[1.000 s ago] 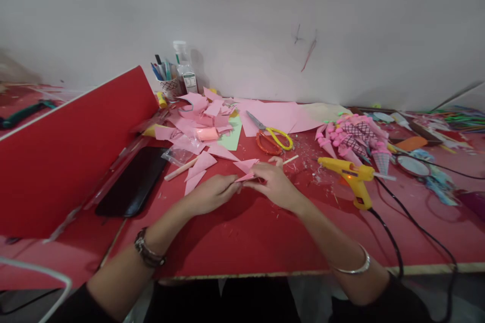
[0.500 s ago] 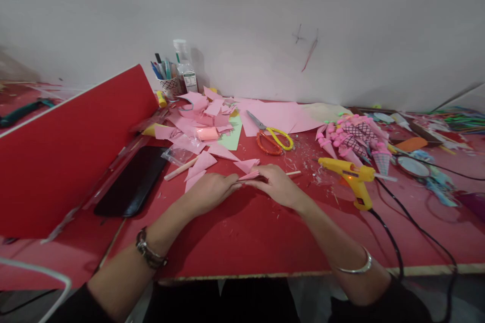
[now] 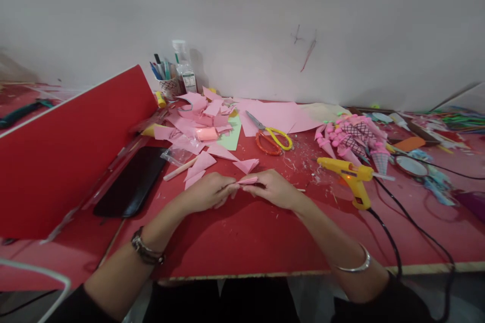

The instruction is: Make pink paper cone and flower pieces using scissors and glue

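Both my hands meet over the red table (image 3: 250, 232), pinching one small folded pink paper piece (image 3: 248, 180) between them. My left hand (image 3: 208, 192) grips its left end with fingers curled. My right hand (image 3: 271, 187) holds its right end, fingers closed around it. Loose pink paper triangles (image 3: 202, 164) lie just beyond my left hand. A thin wooden stick (image 3: 180, 169) lies beside them, and another stick end pokes out right of my right hand.
A yellow hot glue gun (image 3: 350, 174) with its black cord stands to the right. Scissors (image 3: 271, 136) lie on pink sheets behind. Finished pink paper cones (image 3: 352, 136) are heaped at the back right. A black phone (image 3: 132, 186) and red divider board (image 3: 64, 156) sit left. A pen cup (image 3: 166, 81) stands by the wall.
My hands drew slightly toward me with the pink piece. My right hand closed over it and now hides most of the stick that showed beyond it.
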`<state>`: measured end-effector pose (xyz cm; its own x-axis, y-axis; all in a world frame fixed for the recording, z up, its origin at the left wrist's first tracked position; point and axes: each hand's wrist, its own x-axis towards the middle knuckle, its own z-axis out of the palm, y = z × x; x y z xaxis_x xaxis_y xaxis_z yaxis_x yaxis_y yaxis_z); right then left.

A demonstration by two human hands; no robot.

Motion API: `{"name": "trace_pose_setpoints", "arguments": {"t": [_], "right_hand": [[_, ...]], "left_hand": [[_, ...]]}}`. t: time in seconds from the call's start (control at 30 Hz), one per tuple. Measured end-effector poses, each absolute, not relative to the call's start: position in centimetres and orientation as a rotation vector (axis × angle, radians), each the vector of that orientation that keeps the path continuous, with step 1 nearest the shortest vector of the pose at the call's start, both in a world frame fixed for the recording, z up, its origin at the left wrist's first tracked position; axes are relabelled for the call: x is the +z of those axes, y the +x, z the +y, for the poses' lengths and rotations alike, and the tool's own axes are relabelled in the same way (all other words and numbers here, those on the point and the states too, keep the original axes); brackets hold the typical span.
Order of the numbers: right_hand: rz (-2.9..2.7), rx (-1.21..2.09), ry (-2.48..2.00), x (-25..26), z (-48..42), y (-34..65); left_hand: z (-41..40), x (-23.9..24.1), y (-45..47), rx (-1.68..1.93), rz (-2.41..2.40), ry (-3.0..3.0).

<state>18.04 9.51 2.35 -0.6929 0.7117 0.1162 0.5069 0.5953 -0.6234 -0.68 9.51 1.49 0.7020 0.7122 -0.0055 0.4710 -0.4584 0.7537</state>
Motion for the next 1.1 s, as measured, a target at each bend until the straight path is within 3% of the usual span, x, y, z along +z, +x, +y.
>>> {"name": "trace_pose_setpoints", "arguments": {"t": [0.2, 0.3, 0.67, 0.9, 1.1], "right_hand": [[-2.599, 0.388, -1.017, 2.0, 9.3, 17.5], [-2.610, 0.338, -1.044, 2.0, 9.3, 17.5], [-2.193, 1.333, -1.144, 2.9, 9.4, 18.2], [-2.351, 0.867, -0.988, 2.1, 9.4, 17.9], [-2.604, 0.184, -1.064, 1.6, 9.2, 17.5]], "left_hand": [[9.5, 1.6, -0.9, 0.410, 0.849, 1.876], [9.4, 1.5, -0.7, 0.405, 0.869, 1.850], [10.1, 1.1, -1.1, 0.516, 1.082, 2.724], [9.8, 1.3, -0.9, 0.670, 1.092, 2.394], [9.2, 1.9, -0.2, 0.586, 1.107, 1.844]]}}
